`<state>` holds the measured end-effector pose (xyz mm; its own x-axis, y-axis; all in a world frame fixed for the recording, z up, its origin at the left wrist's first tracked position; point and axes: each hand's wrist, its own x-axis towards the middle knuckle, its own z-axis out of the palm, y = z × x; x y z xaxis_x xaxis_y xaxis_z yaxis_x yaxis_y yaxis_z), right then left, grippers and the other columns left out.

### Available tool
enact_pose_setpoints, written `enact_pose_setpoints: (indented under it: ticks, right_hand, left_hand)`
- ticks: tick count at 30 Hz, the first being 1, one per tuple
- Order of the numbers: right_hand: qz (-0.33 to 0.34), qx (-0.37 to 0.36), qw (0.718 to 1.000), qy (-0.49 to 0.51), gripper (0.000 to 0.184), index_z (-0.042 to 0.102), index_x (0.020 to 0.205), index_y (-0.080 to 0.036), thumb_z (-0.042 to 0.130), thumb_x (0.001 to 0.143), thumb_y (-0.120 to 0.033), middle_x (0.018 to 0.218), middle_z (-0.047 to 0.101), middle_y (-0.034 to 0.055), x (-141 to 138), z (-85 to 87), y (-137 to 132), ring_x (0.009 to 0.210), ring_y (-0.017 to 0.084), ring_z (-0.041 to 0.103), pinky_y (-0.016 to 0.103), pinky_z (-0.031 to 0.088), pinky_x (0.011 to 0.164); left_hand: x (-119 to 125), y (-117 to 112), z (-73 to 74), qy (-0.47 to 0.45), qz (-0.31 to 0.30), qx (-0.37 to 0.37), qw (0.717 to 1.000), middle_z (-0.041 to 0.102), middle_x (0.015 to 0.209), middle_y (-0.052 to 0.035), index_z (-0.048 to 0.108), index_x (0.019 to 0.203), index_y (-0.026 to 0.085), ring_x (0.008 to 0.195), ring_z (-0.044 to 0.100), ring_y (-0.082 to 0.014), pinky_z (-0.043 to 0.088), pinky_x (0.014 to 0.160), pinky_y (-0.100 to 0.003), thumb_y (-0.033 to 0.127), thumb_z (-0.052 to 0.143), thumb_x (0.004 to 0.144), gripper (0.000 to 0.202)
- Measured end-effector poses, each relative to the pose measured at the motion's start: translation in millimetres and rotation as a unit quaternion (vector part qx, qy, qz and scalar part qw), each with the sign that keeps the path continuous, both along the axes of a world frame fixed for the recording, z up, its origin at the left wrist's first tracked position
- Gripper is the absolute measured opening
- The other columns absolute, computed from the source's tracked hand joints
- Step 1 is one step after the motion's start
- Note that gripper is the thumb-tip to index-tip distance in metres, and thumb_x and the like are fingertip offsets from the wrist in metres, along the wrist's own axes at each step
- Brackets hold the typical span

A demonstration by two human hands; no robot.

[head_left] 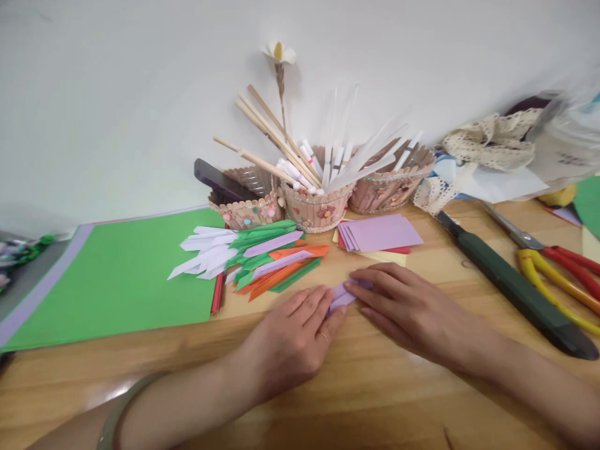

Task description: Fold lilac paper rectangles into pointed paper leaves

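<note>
A small piece of purple paper (344, 296), folded along its length, lies on the wooden table between my two hands. My left hand (295, 334) grips its left end, with the thumb along the near edge and the fingers over the top. The fingers of my right hand (412, 309) press on the paper's right end and hide part of it. Just beyond my hands is a pile of folded paper pieces (262, 256) in white, green, purple and orange. A stack of flat purple paper rectangles (382, 232) rests above my right hand, over red and yellow sheets.
Large green sheets (131, 275) lie at the left. Three decorated wooden-stick baskets (319, 209) with sticks, markers and clear strips stand against the wall. On the right are a dark green long-handled tool (510, 281), scissors (539, 250) with red and yellow handles, and lace ribbon (490, 140).
</note>
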<state>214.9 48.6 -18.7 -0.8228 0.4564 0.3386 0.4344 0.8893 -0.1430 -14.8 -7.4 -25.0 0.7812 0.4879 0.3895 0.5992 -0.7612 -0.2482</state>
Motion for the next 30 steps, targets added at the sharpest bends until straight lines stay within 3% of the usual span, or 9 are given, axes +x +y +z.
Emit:
enact_pose_setpoints:
  ticks: [11, 20, 30]
  right_hand:
    - [-0.01, 0.013, 1.0, -0.016, 0.035, 0.06, 0.12, -0.008, 0.045, 0.094, -0.026, 0.113, 0.063, 0.0163, 3.1, 0.7, -1.2, 0.106, 0.027, 0.054, 0.044, 0.051, 0.087]
    - [0.024, 0.0, 0.999, -0.037, 0.044, 0.056, 0.128, -0.02, 0.05, 0.09, -0.043, 0.133, 0.053, 0.0123, 8.8, 0.2, -6.3, 0.123, 0.029, 0.044, 0.05, 0.044, 0.096]
    - [-0.007, 0.026, 0.999, -0.04, 0.038, 0.058, 0.126, -0.029, 0.048, 0.091, -0.041, 0.143, 0.044, 0.009, 38.3, 2.5, 22.3, 0.13, 0.035, 0.037, 0.062, 0.036, 0.098]
  left_hand:
    - [2.7, -1.3, 0.7, -0.027, 0.025, -0.005, 0.999, 0.068, 0.111, -0.0108, 0.064, 0.108, 0.007, 0.105, 0.063, -0.0233, 0.049, 0.088, -0.036, 0.006, 0.029, 0.095, 0.038]
    - [0.6, 0.1, 0.7, -0.026, 0.03, -0.02, 0.999, 0.067, 0.114, -0.0086, 0.063, 0.11, 0.011, 0.107, 0.062, -0.0218, 0.048, 0.089, -0.036, 0.009, 0.032, 0.095, 0.035]
    - [-2.4, -1.7, 1.6, -0.011, 0.027, -0.024, 0.999, 0.066, 0.117, -0.0114, 0.061, 0.114, 0.009, 0.11, 0.061, -0.0229, 0.049, 0.091, -0.036, 0.008, 0.035, 0.094, 0.033]
